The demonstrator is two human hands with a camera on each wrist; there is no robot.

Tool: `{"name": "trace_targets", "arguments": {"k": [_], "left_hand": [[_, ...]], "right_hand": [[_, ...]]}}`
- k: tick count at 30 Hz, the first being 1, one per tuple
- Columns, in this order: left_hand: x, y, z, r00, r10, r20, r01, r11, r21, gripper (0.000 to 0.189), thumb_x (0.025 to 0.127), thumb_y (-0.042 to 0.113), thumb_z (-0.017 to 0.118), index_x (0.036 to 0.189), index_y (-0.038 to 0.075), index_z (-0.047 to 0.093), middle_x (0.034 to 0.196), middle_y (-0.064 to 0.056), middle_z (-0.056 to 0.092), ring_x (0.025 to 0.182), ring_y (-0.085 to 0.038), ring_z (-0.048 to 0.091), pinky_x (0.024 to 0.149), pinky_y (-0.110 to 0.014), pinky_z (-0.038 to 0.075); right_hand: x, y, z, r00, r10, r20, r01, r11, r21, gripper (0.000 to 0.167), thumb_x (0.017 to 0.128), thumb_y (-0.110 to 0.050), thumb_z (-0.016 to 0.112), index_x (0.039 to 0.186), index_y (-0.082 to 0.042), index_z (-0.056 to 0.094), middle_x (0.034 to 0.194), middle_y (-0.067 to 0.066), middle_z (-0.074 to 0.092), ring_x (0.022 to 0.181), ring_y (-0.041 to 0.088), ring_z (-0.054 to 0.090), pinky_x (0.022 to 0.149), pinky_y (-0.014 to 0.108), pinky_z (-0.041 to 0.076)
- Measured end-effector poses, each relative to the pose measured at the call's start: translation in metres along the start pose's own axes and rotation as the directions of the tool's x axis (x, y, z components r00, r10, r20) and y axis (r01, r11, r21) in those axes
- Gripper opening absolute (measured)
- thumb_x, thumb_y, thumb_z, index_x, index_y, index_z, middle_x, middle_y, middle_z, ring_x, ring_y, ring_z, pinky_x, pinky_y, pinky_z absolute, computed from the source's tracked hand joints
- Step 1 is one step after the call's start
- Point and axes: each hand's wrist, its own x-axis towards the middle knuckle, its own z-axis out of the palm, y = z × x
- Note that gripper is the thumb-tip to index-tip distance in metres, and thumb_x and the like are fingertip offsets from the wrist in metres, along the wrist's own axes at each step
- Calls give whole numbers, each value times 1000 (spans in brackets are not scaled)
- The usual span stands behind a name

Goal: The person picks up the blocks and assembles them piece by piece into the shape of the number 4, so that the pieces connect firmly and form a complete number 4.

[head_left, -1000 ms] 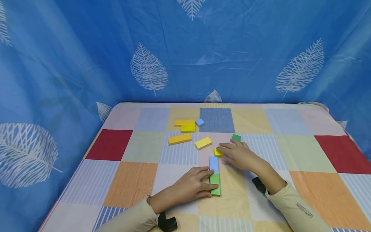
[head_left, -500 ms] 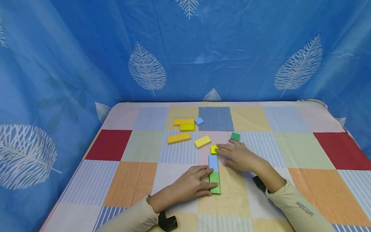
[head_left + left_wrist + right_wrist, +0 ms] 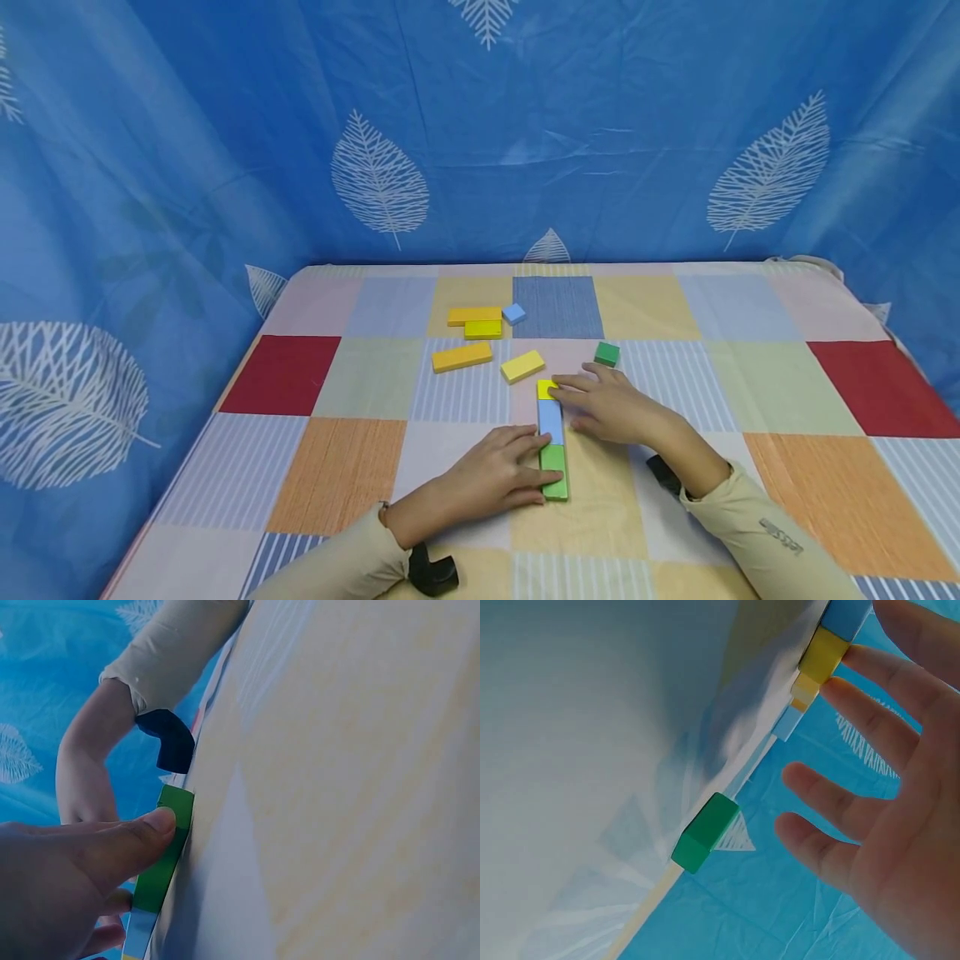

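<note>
A light green block (image 3: 553, 458), a light blue block (image 3: 551, 421) and a small bright yellow block (image 3: 545, 388) lie end to end in one row on the patchwork cloth. My left hand (image 3: 487, 477) rests from the left on the row, fingers stretched over the green block and the blue block's near end. Its thumb touches the green block's side in the left wrist view. From the right, my right hand (image 3: 615, 408) has fingertips against the yellow block, fingers extended and spread. In the right wrist view, two fingertips (image 3: 836, 686) meet that yellow block (image 3: 823, 654).
A dark green block (image 3: 607, 354) sits just beyond my right fingers. Farther back left lie orange blocks (image 3: 462, 357), a pale yellow block (image 3: 523, 367), a yellow block (image 3: 483, 330) and a small blue block (image 3: 513, 314). A blue leaf-patterned curtain (image 3: 600, 150) hangs behind the table.
My right hand has slid the small yellow block leftward, and it now lines up with the blue block's far end. My left hand has stayed on the green and blue blocks.
</note>
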Motion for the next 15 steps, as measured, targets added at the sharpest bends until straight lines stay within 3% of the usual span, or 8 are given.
{"name": "trace_targets", "arguments": {"k": [5,15], "left_hand": [[3,0,-1,1000,-6,13,5,1000,13,34,85,50,55,114,35,64,130,-4,54,123,-23,46,99,-38,39],[18,-2,1,997,-83,2,83,996,28,42,79,57,56,108,28,68,114,2,60,123,-25,46,102,-39,36]], "right_hand": [[1,0,0,1000,-4,0,4,1000,2,49,85,-24,63,131,-14,50,139,9,44,125,46,35,96,63,30],[0,1,-1,1000,-17,25,17,1000,5,47,87,-17,61,132,-14,50,138,10,45,120,47,40,92,62,34]]}}
